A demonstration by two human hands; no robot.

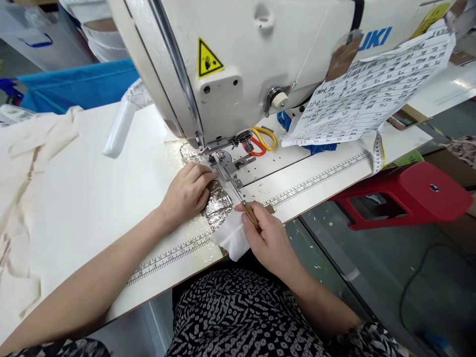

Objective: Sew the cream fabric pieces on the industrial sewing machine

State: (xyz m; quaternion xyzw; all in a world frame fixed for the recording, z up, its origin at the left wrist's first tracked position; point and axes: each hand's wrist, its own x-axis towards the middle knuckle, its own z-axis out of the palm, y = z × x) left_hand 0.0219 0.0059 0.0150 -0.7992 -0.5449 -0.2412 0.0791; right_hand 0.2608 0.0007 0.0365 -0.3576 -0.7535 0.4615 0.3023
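My right hand [269,238] grips the wooden handle of an awl-like tool [250,214], whose long metal shaft points up to the presser foot [214,157] of a sewing machine [238,54]. A piece of white cloth [234,235] runs from under the foot along the shaft and droops over the table's front edge, touching my right fingers. Left of the foot, my left hand [189,188] rests with bent fingers closed on the cloth's edge; its fingertips are partly hidden. Crinkled shiny tape [219,206] covers the table beneath.
Scissors with red and yellow handles [265,141] lie behind the needle area. A handwritten sheet [372,89] hangs from the machine. Printed rulers [167,258] line the table's front. Pale cloth pieces [22,198] lie at left; a red stool [405,193] stands at right.
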